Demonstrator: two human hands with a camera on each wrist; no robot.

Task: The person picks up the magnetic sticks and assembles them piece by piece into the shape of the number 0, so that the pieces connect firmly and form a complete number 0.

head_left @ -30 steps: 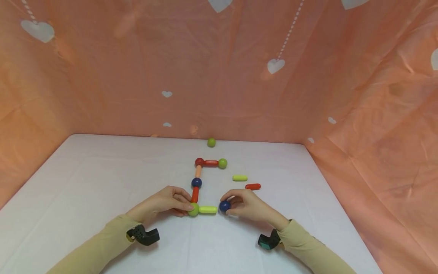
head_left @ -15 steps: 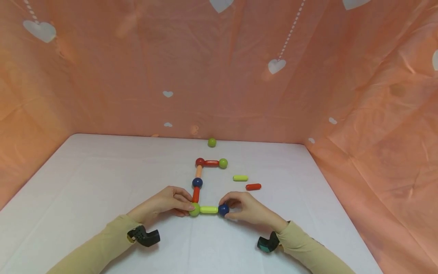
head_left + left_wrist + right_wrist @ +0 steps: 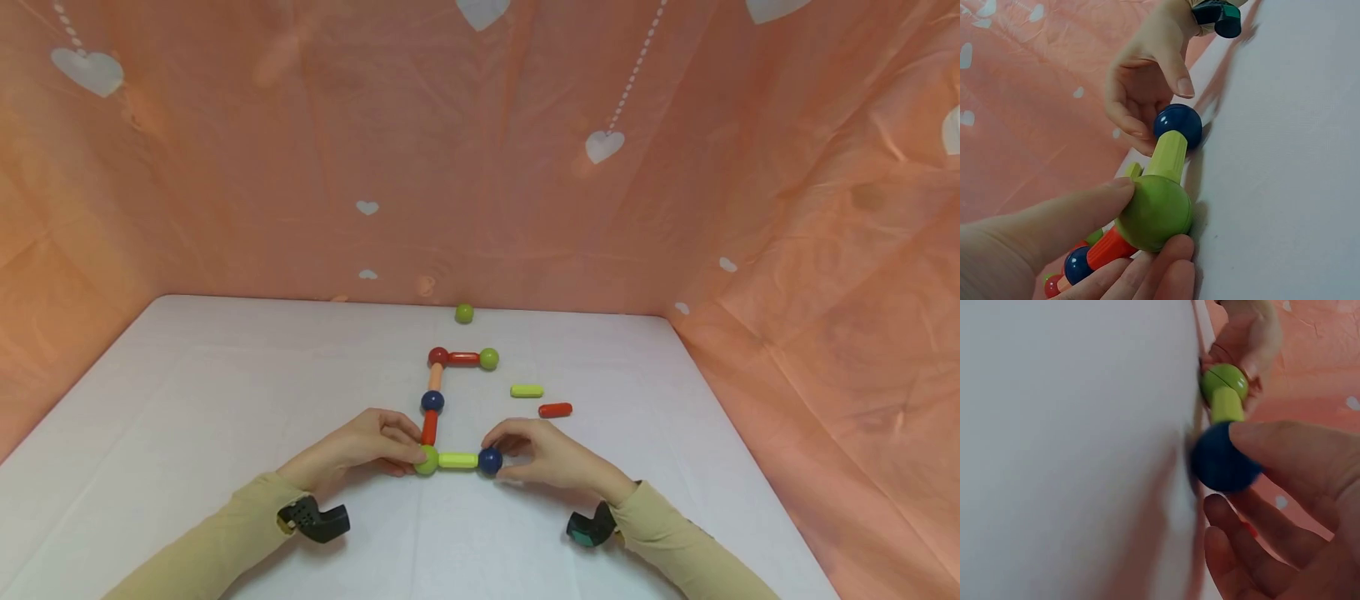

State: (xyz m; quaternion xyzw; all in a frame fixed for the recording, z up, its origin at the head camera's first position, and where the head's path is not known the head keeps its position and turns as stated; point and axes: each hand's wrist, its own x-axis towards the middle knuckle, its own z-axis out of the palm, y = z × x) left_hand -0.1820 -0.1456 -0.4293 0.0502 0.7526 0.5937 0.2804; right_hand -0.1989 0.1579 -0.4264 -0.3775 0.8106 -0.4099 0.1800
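My left hand [image 3: 367, 442] pinches a green ball [image 3: 1157, 212] between thumb and fingers. A yellow-green rod [image 3: 457, 460] joins that ball to a dark blue ball [image 3: 490, 462]. Around the blue ball my right hand [image 3: 551, 454] is loosely spread; in the left wrist view its thumb stands clear of the ball. From the green ball a red rod [image 3: 429, 428] runs back to another blue ball [image 3: 432, 402]. Beyond it come a peach rod [image 3: 436, 377], a dark red ball [image 3: 438, 357], a dark red rod [image 3: 463, 359] and a green end ball [image 3: 489, 359].
Loose on the white table [image 3: 225, 375] lie a yellow-green rod [image 3: 527, 391] and a red rod [image 3: 555, 410], right of the chain. A single green ball [image 3: 464, 313] sits near the back edge. Pink heart-patterned cloth [image 3: 480, 167] encloses the back and sides.
My right hand has brought the blue ball left and toward me onto the yellow-green rod's end, then loosened its fingers from it. The left hand has stayed on the green ball.
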